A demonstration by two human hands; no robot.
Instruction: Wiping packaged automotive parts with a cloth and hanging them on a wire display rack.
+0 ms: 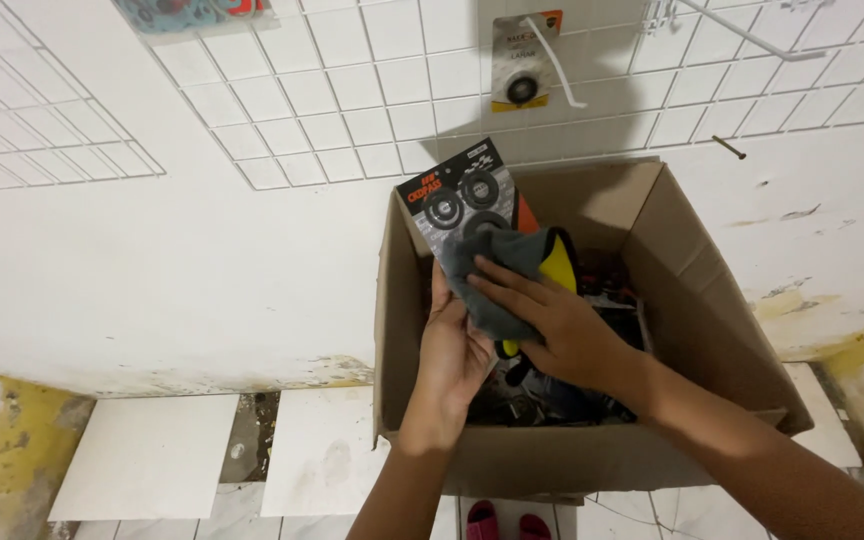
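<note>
My left hand [452,350] holds a flat black blister pack [457,195] of round black rubber rings from behind, tilted up over an open cardboard box [697,290]. Against the pack's front my right hand [557,325] presses a grey and yellow cloth [517,265]. Both hands are above the box, which holds several more dark packets [552,400].
A white wire grid [352,90] covers the white wall, with a hanging packet [522,60] and bare white hooks [752,35]. A nail [729,147] sticks from the wall. Loose white tiles [152,455] lie on the floor at left. Red sandals [505,522] show below the box.
</note>
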